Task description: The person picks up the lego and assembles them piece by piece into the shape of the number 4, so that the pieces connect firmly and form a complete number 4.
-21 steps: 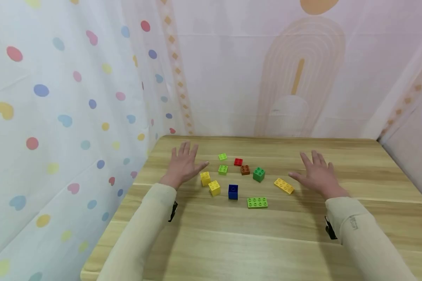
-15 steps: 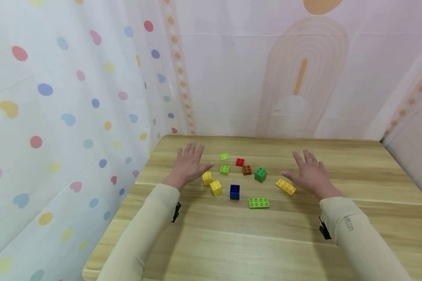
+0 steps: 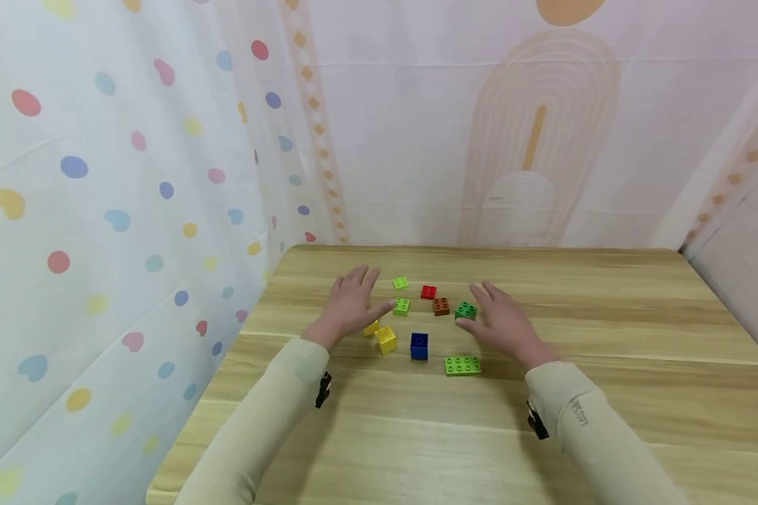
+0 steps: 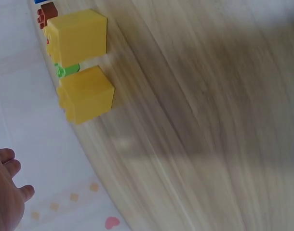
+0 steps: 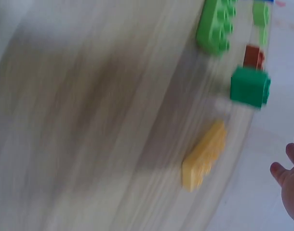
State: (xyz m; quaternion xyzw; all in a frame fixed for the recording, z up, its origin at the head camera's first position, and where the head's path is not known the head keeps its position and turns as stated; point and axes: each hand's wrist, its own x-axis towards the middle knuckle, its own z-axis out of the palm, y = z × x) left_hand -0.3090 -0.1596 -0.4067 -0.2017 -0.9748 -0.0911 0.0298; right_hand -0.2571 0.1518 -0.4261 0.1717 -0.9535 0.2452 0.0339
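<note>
My left hand (image 3: 351,306) hovers over the left of the bricks, fingers extended and thumb out, holding nothing. It partly covers one yellow brick (image 3: 371,327); a second yellow brick (image 3: 386,340) sits just nearer. Both yellow cubes stand studs-up in the left wrist view. Above the right side, my right hand (image 3: 504,326) is spread with nothing in it, its thumb overlapping the dark green brick (image 3: 465,309). The yellow-orange long brick (image 5: 203,156) shows in the right wrist view but is hidden behind that hand in the head view.
Between the hands lie a blue brick (image 3: 420,346), a brown brick (image 3: 441,306), a red brick (image 3: 428,292) and two lime square bricks, one nearer (image 3: 401,306), one farther (image 3: 401,282). A long lime brick (image 3: 462,365) lies in front. Patterned curtains (image 3: 410,140) border the wooden table (image 3: 410,442).
The right hand has moved left, from beyond the yellow-orange brick to over it and the green one. The left hand has shifted slightly right. The bricks have stayed put.
</note>
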